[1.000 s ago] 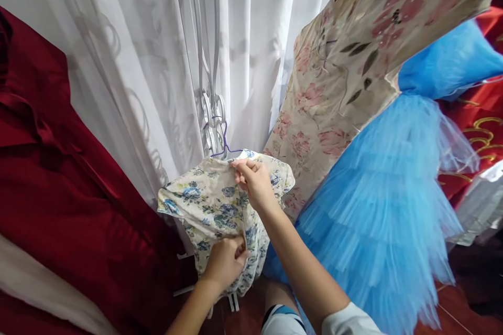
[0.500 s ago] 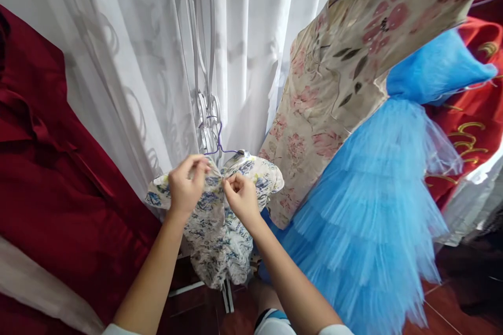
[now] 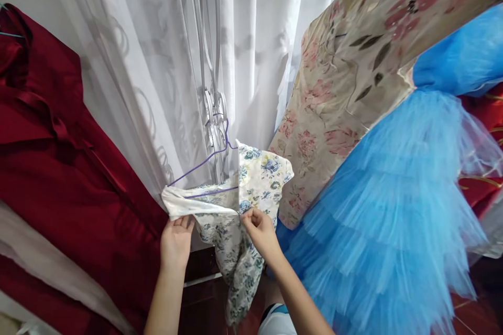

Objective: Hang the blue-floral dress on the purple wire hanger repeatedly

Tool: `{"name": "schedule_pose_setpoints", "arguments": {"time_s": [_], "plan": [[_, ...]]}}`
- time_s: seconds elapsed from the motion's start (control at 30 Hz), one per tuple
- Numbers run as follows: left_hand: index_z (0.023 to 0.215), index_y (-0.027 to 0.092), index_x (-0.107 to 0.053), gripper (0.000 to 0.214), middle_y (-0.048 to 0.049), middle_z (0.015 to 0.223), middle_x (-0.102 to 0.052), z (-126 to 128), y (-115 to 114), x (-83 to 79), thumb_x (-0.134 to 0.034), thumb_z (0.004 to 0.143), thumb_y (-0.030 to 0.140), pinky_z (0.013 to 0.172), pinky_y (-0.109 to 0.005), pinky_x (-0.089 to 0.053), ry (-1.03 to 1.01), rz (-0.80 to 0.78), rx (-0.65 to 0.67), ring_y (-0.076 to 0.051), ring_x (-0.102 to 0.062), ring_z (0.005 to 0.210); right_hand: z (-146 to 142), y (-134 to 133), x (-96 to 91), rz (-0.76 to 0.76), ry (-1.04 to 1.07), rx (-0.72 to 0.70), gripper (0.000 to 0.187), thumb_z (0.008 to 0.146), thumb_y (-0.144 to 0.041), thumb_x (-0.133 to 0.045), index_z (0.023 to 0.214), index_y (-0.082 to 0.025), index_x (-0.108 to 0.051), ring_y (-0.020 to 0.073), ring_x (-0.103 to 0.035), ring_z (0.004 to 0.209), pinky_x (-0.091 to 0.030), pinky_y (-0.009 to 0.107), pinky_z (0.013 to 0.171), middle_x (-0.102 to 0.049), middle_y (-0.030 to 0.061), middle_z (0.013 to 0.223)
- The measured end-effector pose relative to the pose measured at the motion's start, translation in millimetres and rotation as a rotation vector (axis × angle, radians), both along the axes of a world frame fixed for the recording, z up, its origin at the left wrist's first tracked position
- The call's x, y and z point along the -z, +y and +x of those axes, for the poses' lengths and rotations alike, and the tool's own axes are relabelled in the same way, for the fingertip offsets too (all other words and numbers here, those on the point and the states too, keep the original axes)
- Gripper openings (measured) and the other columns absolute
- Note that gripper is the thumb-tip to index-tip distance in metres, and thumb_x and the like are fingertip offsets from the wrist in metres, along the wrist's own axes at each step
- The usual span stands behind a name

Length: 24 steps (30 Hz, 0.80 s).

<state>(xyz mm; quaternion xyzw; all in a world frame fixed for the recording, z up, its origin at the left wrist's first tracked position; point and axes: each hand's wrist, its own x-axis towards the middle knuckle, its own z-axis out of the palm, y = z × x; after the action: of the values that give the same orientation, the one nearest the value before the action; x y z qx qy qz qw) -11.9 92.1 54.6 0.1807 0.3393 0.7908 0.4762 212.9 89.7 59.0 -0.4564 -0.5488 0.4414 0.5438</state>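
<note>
The left hand (image 3: 175, 240) is closed on the pale, turned-out edge of a small blue-flowered dress (image 3: 257, 177), while the right hand (image 3: 261, 230) is pinched on the same dress at its front opening. The dress is held half off a purple wire hanger (image 3: 204, 164) – one hanger arm is laid bare – low against a white curtain (image 3: 137, 62). A dark red garment (image 3: 47, 141) is hung to the left; a beige floral dress (image 3: 346, 88) and a blue tulle dress (image 3: 385, 209) are hung to the right.
</note>
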Motion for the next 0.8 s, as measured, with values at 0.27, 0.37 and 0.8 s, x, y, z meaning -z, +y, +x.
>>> {"name": "schedule_pose_setpoints", "arguments": {"time_s": [0.27,0.37,0.8], "plan": [[0.091,0.015,-0.070,0.033,-0.0087,0.090,-0.073,18.1,-11.0,42.2,-0.069,0.072,0.042,0.084,-0.040,-0.051,0.665,-0.215,0.086,-0.029,-0.066,0.094,41.5,2.3,25.6,0.014,-0.089,0.162,0.024,0.080,-0.034,-0.060,0.065,-0.022,-0.047,0.0131,-0.041,0.051,-0.031,0.025,0.050,-0.044,-0.0052,0.055],[0.082,0.015,-0.068,0.031,-0.0066,0.080,-0.069,15.7,-16.7,44.9,-0.066,0.077,0.046,0.075,-0.033,-0.050,0.922,-0.200,0.106,-0.027,-0.064,0.086,56.8,4.2,38.1,-0.016,-0.166,0.242,0.024,0.079,-0.031,-0.061,0.061,-0.022,-0.048,0.0142,-0.044,0.051,-0.033,0.025,0.052,-0.047,-0.0041,0.053],[0.126,0.024,-0.058,0.035,-0.0110,0.125,-0.059,81.2,-44.4,-14.6,-0.054,0.095,0.037,0.105,-0.034,-0.042,1.005,0.231,0.423,-0.024,-0.054,0.122,6.4,-31.9,-15.3,-0.054,-0.028,-0.540,0.030,0.086,-0.045,-0.063,0.079,-0.016,-0.064,0.0143,-0.049,0.068,-0.042,0.025,0.065,-0.060,-0.0005,0.075]]}}
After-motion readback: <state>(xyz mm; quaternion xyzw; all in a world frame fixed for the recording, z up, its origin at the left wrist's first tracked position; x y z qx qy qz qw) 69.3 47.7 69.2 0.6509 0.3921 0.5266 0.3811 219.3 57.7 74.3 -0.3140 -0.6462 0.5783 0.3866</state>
